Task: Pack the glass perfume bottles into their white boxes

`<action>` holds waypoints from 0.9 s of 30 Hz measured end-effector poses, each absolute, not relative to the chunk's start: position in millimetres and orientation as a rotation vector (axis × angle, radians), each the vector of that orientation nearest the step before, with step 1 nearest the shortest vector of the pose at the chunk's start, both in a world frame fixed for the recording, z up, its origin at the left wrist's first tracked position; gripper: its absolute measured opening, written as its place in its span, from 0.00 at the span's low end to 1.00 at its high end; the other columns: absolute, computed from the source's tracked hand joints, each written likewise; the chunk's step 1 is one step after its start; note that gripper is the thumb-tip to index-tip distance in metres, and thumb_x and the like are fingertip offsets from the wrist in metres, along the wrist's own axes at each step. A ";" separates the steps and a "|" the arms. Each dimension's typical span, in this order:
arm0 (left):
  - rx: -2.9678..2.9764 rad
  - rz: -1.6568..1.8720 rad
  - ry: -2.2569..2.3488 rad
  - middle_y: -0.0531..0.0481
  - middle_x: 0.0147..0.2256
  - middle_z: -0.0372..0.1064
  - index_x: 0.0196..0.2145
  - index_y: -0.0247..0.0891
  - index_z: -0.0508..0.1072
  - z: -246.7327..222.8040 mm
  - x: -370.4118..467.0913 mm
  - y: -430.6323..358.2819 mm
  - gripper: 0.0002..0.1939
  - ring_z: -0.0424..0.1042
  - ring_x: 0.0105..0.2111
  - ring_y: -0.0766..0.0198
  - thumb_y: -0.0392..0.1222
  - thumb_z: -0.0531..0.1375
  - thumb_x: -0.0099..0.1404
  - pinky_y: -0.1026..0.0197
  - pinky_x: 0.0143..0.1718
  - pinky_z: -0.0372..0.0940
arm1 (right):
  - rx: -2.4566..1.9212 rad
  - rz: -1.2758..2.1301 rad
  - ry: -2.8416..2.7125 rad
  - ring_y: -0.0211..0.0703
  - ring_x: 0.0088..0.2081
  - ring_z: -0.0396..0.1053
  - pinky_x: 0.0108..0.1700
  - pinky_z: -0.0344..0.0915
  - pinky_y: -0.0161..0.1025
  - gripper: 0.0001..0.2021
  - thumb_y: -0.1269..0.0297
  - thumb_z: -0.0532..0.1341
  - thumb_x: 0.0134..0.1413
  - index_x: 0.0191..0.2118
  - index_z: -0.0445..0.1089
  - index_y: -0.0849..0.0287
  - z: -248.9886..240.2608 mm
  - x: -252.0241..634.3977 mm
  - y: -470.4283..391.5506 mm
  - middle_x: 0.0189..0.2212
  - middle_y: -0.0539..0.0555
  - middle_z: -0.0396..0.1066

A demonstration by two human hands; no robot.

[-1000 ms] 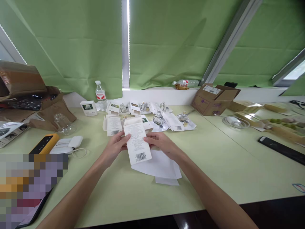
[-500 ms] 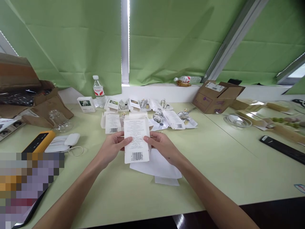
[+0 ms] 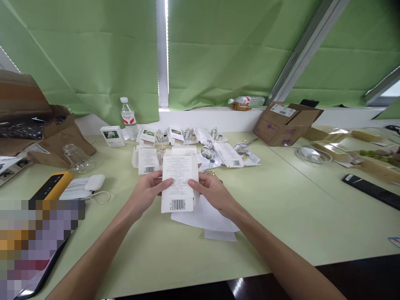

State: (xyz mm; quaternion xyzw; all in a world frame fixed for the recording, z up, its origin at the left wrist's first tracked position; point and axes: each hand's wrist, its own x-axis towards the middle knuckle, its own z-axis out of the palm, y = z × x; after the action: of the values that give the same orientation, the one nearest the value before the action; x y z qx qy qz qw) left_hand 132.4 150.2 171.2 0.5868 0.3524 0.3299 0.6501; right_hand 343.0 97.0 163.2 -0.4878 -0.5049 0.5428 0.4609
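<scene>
A white printed box (image 3: 177,189) with a barcode at its lower end is held up between both hands. My left hand (image 3: 150,189) grips its left edge, thumb on the printed face. My right hand (image 3: 208,187) holds the right edge the same way, its other fingers hidden behind. Under and behind the box lies a white paper sheet (image 3: 204,216) on the table. Just beyond stands an opened white box (image 3: 148,160), and to the right another white box (image 3: 228,155) leans beside a clear glass bottle (image 3: 241,148).
A small picture box (image 3: 113,136) and a water bottle (image 3: 128,118) stand at the back left. Cardboard box (image 3: 278,125) at back right; black device (image 3: 371,191) at right. An orange device (image 3: 51,187) and a white case (image 3: 94,182) lie left.
The held box has tilted slightly, its lower end shifting a little left and up. The hands keep their grip and the view has moved slightly.
</scene>
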 end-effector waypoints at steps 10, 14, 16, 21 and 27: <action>1.334 0.763 0.752 0.41 0.50 0.73 0.55 0.39 0.70 169.5 133.2 148.4 0.26 0.74 0.47 0.48 0.50 0.64 0.61 0.48 0.48 0.69 | -1.210 1.330 -1.223 0.49 0.46 0.74 0.50 0.70 0.50 0.20 0.51 0.64 0.54 0.50 0.73 0.54 165.0 343.5 94.4 0.47 0.57 0.75; 1.321 0.752 0.763 0.41 0.51 0.73 0.56 0.40 0.69 170.4 133.2 147.9 0.26 0.74 0.47 0.48 0.50 0.64 0.61 0.47 0.48 0.69 | -1.211 1.338 -1.217 0.49 0.45 0.74 0.50 0.70 0.50 0.20 0.51 0.64 0.54 0.50 0.73 0.53 167.0 344.2 93.6 0.47 0.56 0.75; 1.318 0.752 0.757 0.41 0.50 0.73 0.55 0.40 0.69 170.4 133.6 147.7 0.27 0.75 0.47 0.48 0.50 0.64 0.61 0.47 0.48 0.69 | -1.202 1.333 -1.213 0.49 0.45 0.74 0.49 0.70 0.50 0.19 0.51 0.65 0.53 0.49 0.74 0.53 167.0 344.7 93.5 0.46 0.56 0.76; 1.322 0.760 0.760 0.41 0.50 0.74 0.52 0.39 0.71 169.1 134.7 148.3 0.24 0.74 0.47 0.48 0.50 0.65 0.60 0.47 0.48 0.69 | -1.180 1.343 -1.201 0.49 0.45 0.75 0.49 0.71 0.50 0.20 0.52 0.65 0.53 0.49 0.74 0.54 167.1 346.0 93.3 0.46 0.56 0.76; 1.323 0.735 0.758 0.42 0.51 0.73 0.52 0.40 0.72 168.9 134.8 147.0 0.23 0.74 0.48 0.49 0.49 0.64 0.61 0.48 0.49 0.68 | -1.201 1.347 -1.237 0.49 0.45 0.74 0.51 0.69 0.51 0.20 0.50 0.64 0.54 0.51 0.73 0.53 171.4 347.1 91.6 0.47 0.56 0.75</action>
State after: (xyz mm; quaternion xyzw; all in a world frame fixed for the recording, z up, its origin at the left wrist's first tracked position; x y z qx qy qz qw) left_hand 134.8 147.0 168.9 0.5852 0.3352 0.3252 0.6629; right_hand 347.1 91.6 171.4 -0.4878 -0.5022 0.5469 0.4590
